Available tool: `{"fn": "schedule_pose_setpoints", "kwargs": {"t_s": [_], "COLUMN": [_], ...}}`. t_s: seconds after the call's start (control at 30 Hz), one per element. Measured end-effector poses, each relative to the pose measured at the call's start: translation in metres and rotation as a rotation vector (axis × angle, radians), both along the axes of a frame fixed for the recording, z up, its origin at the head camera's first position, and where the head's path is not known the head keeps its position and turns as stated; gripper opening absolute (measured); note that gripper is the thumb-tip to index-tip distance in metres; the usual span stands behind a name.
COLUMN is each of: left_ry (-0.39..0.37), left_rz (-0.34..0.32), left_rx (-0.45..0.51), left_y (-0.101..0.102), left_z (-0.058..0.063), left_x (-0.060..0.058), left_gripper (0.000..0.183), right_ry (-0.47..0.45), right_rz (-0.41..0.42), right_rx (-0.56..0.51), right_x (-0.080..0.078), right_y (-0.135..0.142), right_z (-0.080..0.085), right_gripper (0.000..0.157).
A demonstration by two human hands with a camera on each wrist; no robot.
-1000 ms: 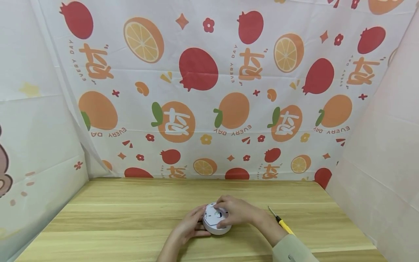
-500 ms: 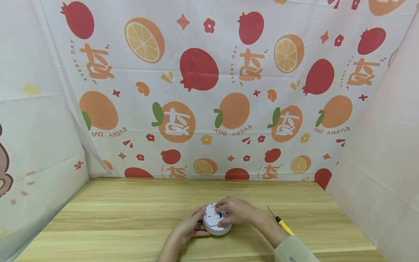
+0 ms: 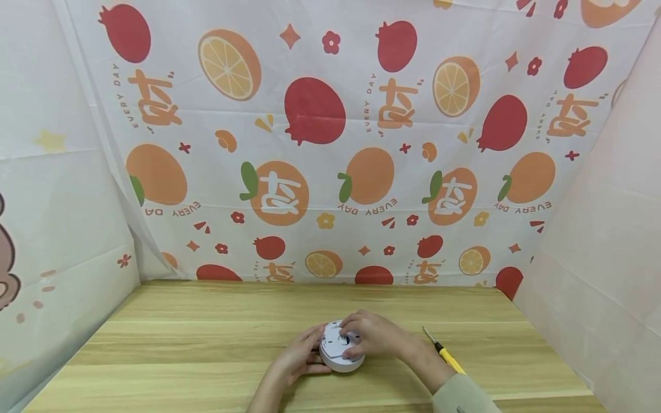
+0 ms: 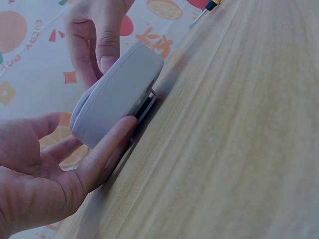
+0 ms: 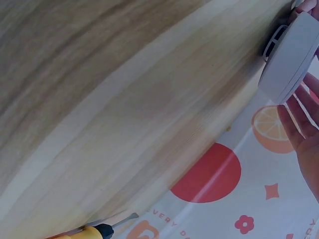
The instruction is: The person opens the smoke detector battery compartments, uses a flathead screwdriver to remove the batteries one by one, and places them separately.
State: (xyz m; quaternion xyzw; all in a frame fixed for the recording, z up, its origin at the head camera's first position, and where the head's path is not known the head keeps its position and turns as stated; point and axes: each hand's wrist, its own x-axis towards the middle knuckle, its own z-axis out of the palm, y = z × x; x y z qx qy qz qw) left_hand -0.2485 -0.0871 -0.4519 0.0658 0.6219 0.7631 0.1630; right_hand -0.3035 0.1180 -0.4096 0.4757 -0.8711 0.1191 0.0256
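Observation:
A round white smoke detector [image 3: 334, 360] is held just above the table, its flat back face up and slightly tilted. My left hand [image 3: 299, 358] supports it from the left, with fingers under its lower edge in the left wrist view. On the back face, the thumb and fingers of my right hand [image 3: 379, 334] grip from the right and cover part of it. Slots show on the underside of the smoke detector [image 4: 117, 94] in the left wrist view. The right wrist view catches the smoke detector [image 5: 289, 62] at its upper right edge.
A screwdriver [image 3: 450, 358] with a yellow handle and black collar lies to the right, beside my right forearm. The wooden table [image 3: 206, 344] ends at a fruit-printed cloth [image 3: 320, 229] behind. Pale cloth walls [image 3: 594, 258] stand at both sides.
My right fingers shift very slightly on the back face of the smoke detector. My left hand stays in place, and the screwdriver lies where it was.

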Motion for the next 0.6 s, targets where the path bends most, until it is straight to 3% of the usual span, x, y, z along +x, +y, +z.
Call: {"fn": "schedule_pose_setpoints", "kwargs": {"t_s": [0.17, 0.6], "left_ry": [-0.003, -0.002], "left_rz": [0.007, 0.015], "left_rx": [-0.004, 0.013], "left_y": [-0.0002, 0.0003], "left_z": [-0.0004, -0.0007], "left_x": [-0.0001, 0.0021], "left_gripper": [0.058, 0.057], "right_ry": [0.021, -0.065], "right_rz": [-0.001, -0.043], "right_rx": [-0.017, -0.073], "right_x": [-0.0011, -0.0041], "right_y": [-0.0026, -0.0011], "right_z": [0.0001, -0.0019], "right_gripper": [0.041, 0.041]}}
